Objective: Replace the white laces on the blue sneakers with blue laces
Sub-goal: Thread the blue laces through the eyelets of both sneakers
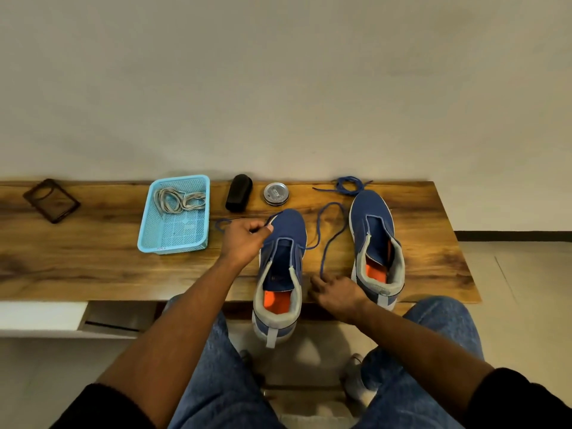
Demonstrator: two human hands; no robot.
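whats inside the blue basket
The basket holds a loose bundle of white laces at its far end. The rest shows bare mesh floor, with a small mark near the middle. Anything under the bundle is covered.

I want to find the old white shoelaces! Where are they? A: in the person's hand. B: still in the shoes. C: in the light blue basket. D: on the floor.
C: the white laces lie in a loose bundle inside the light blue basket on the wooden table, while both sneakers show no white lace.
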